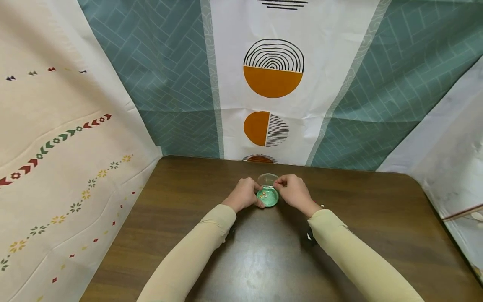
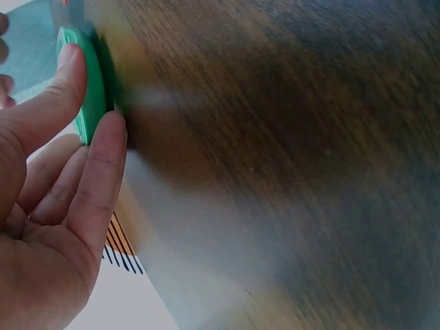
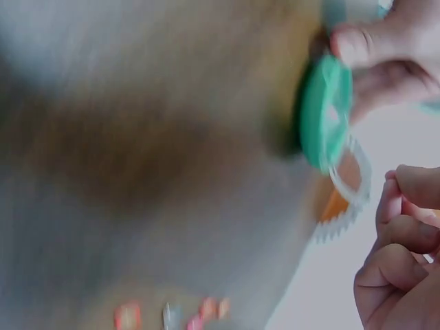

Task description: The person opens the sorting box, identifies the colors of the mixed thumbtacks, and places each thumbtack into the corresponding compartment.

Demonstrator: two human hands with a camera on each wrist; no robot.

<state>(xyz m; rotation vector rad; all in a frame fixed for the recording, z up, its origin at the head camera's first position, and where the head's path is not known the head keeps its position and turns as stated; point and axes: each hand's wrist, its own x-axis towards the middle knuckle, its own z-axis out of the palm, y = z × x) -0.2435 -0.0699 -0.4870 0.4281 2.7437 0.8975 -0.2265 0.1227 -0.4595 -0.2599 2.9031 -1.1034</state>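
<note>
A round green case (image 1: 271, 201) stands on the table with its clear lid (image 1: 267, 179) tipped up at the far side. Several tiny orange-and-white pieces (image 1: 263, 194) lie inside it, toward the left. My left hand (image 1: 244, 195) holds the case by its left side. In the left wrist view the thumb (image 2: 67, 65) presses on the green rim and the fingers curve round below. My right hand (image 1: 295, 193) is just right of the lid, thumb and forefinger meeting at the tips. In the right wrist view I cannot tell whether something tiny is between those fingertips.
Several small coloured pieces, among them a red-edged one (image 3: 127, 316) and a greyish one (image 3: 171, 316), lie blurred on the brown table (image 1: 196, 184) in the right wrist view. A patterned cloth (image 1: 181, 84) hangs behind the table's far edge, another cloth (image 1: 75, 167) at the left.
</note>
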